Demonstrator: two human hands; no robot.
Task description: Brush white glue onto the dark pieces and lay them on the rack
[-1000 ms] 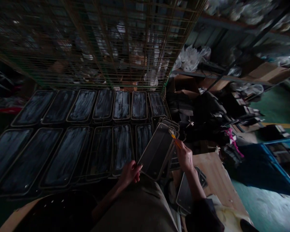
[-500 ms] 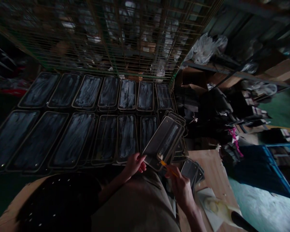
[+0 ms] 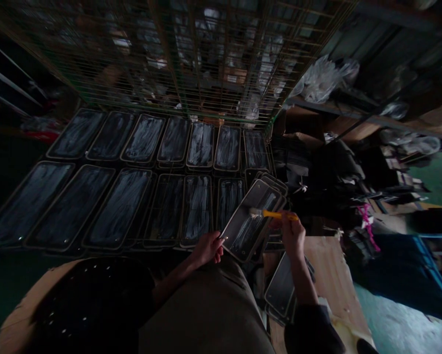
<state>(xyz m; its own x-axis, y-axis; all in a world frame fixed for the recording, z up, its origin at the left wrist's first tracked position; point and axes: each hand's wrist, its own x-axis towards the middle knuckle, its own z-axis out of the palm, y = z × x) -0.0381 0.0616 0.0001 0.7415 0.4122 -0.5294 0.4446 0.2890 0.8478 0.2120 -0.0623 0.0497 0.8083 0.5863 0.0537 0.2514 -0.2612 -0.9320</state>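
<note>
My right hand (image 3: 293,236) is closed on the yellow handle of a paintbrush (image 3: 276,214). Its bristles touch the face of a dark rectangular panel (image 3: 239,231) with rounded corners and a pale rim. Whitish streaks of a wet-looking coating run along that panel. At the panel's near left corner, my left hand (image 3: 209,247) pinches the edge between thumb and fingers. The panel is tilted and rests over a few similar panels (image 3: 276,182). Two rows of dark panels with whitish smears, such as this streaked panel (image 3: 197,206), lie to the left and beyond.
A green wire cage (image 3: 184,59) stands behind the rows. On my right, a wooden board (image 3: 327,260) carries more dark panels (image 3: 281,285) and a yellowish container (image 3: 344,334), partly cut off. Boxes, plastic bags (image 3: 322,78) and a blue crate (image 3: 408,275) are farther right.
My right hand has moved the brush up from the near end to the middle of the panel, its handle now nearly level. More whitish streaks cover the panel. My left hand keeps its grip.
</note>
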